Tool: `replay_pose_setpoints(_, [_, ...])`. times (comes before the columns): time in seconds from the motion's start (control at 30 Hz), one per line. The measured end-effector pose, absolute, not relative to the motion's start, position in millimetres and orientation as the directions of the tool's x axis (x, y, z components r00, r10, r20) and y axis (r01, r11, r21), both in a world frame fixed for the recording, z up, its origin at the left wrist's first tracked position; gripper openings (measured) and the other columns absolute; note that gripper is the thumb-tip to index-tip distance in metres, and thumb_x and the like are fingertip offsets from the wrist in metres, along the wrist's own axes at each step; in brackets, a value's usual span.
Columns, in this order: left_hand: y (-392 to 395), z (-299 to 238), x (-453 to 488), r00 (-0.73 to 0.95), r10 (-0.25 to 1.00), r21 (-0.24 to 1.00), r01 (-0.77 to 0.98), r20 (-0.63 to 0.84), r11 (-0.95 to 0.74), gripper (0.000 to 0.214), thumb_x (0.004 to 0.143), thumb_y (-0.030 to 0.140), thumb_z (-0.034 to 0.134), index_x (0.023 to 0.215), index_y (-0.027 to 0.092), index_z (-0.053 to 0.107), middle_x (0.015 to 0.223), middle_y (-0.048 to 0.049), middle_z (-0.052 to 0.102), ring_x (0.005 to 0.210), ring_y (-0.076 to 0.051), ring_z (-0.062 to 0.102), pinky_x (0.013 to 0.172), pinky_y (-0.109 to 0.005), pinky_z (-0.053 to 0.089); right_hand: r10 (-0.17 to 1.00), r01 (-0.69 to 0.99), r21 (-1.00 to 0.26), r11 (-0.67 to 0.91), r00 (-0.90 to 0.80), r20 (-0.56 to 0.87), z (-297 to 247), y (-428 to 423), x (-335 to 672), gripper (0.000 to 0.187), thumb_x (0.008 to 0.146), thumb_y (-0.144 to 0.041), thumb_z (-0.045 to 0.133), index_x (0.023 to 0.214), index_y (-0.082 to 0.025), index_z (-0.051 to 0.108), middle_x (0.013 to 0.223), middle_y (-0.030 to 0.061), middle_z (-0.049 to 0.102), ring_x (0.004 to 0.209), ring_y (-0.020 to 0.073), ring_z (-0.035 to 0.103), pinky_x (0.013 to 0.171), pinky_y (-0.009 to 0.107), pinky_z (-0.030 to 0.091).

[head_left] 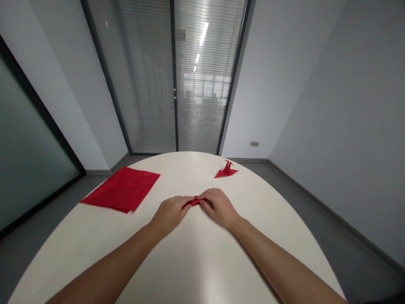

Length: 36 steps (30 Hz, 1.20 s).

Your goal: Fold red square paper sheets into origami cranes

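Observation:
A small piece of folded red paper [195,202] lies between my two hands, low over the middle of the table. My left hand [172,213] pinches its left end, thumb and fingers pressed together. At the other end my right hand [220,207] grips the paper between thumb and fingers. Much of the paper is hidden under the fingertips, so its full shape does not show. Beyond my right hand stands a finished red paper crane [227,169], touched by neither hand.
The round white table [196,261] curves away on both sides. Large red paper sheets [123,188] lie at its left, one corner near the edge. Behind stand a glass partition with blinds [152,84] and a grey wall [348,105] with a small socket plate [255,144].

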<state>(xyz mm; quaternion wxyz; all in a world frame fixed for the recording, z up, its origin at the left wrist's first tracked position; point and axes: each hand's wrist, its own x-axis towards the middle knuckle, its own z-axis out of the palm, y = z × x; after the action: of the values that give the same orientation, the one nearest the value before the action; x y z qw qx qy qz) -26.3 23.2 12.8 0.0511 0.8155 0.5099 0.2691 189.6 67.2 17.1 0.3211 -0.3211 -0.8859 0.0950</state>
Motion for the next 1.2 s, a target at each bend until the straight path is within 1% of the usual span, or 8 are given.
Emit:
replay_pose_setpoints(0.2, [20.6,17.0,-21.5,0.333,0.860,0.269,0.851,0.388,-0.451,0.023,0.098,0.021,0.052,0.111,0.024,0.071,0.104,-0.0026,0.077,0.092,-0.022,0.072,0.083,-0.034,0.055,0.640,0.509,-0.387,0.768,-0.586,0.497,20.3,64.5,188.8,0.012,0.095,-0.016,0.058,0.100,-0.022,0.068,0.095,0.0041,0.074,0.091,0.0203,0.065,0.088,0.037,0.045])
replay_pose_setpoints(0.33, [21.0,18.4,-21.6,0.311,0.869,0.250,0.871,0.385,-0.423,0.023,0.096,0.017,0.053,0.108,0.023,0.072,0.102,-0.0025,0.078,0.091,-0.022,0.071,0.082,-0.035,0.054,0.635,0.500,-0.392,0.772,-0.602,0.484,22.3,62.3,188.5,0.011,0.093,-0.015,0.061,0.098,-0.021,0.068,0.096,0.0037,0.073,0.091,0.0198,0.066,0.088,0.036,0.045])
replay_pose_setpoints(0.5, [21.1,19.2,-21.7,0.323,0.860,0.242,0.866,0.395,-0.437,0.022,0.096,0.018,0.055,0.107,0.023,0.072,0.102,-0.0022,0.077,0.091,-0.022,0.071,0.082,-0.035,0.054,0.640,0.500,-0.401,0.768,-0.605,0.473,21.0,62.9,189.3,0.010,0.093,-0.015,0.060,0.097,-0.021,0.068,0.094,0.0030,0.073,0.088,0.0178,0.066,0.086,0.033,0.045])
replay_pose_setpoints(0.63, [21.0,19.1,-22.4,0.339,0.859,0.213,0.873,0.383,-0.439,0.022,0.096,0.018,0.055,0.106,0.024,0.073,0.099,-0.0023,0.078,0.089,-0.022,0.071,0.080,-0.034,0.053,0.639,0.495,-0.405,0.769,-0.622,0.453,20.2,63.7,189.1,0.013,0.094,-0.017,0.059,0.101,-0.021,0.069,0.098,0.0037,0.073,0.090,0.0180,0.066,0.085,0.032,0.046])
replay_pose_setpoints(0.73, [21.3,18.8,-23.1,0.349,0.859,0.193,0.877,0.375,-0.440,0.021,0.096,0.018,0.055,0.104,0.023,0.073,0.098,-0.0034,0.078,0.089,-0.022,0.071,0.081,-0.034,0.053,0.635,0.490,-0.406,0.771,-0.638,0.436,19.7,63.2,188.7,0.018,0.093,-0.017,0.060,0.107,-0.022,0.069,0.105,0.0039,0.074,0.096,0.0188,0.066,0.088,0.033,0.047])
replay_pose_setpoints(0.87, [22.1,17.8,-23.7,0.364,0.858,0.195,0.871,0.362,-0.451,0.020,0.095,0.017,0.055,0.103,0.023,0.072,0.099,-0.0036,0.077,0.091,-0.023,0.071,0.082,-0.035,0.053,0.640,0.485,-0.423,0.765,-0.641,0.423,19.2,61.8,188.6,0.022,0.093,-0.017,0.059,0.111,-0.024,0.070,0.115,0.0033,0.073,0.106,0.0198,0.064,0.094,0.033,0.047])
replay_pose_setpoints(1.03, [24.2,14.9,-26.8,0.335,0.857,0.223,0.869,0.390,-0.441,0.021,0.096,0.017,0.053,0.106,0.022,0.071,0.100,-0.0044,0.077,0.093,-0.023,0.071,0.084,-0.037,0.053,0.710,0.559,-0.440,0.703,-0.593,0.379,17.3,61.4,189.8,0.029,0.091,-0.021,0.062,0.119,-0.025,0.068,0.111,0.0042,0.074,0.100,0.0205,0.066,0.089,0.034,0.050])
replay_pose_setpoints(1.2, [25.7,12.1,-29.9,0.305,0.875,0.245,0.878,0.377,-0.412,0.023,0.095,0.018,0.052,0.108,0.022,0.071,0.100,-0.0051,0.077,0.093,-0.023,0.071,0.084,-0.036,0.053,0.747,0.610,-0.431,0.665,-0.554,0.368,14.2,64.8,192.2,0.034,0.081,-0.009,0.063,0.111,-0.023,0.071,0.107,0.0044,0.074,0.100,0.0219,0.064,0.089,0.034,0.049])
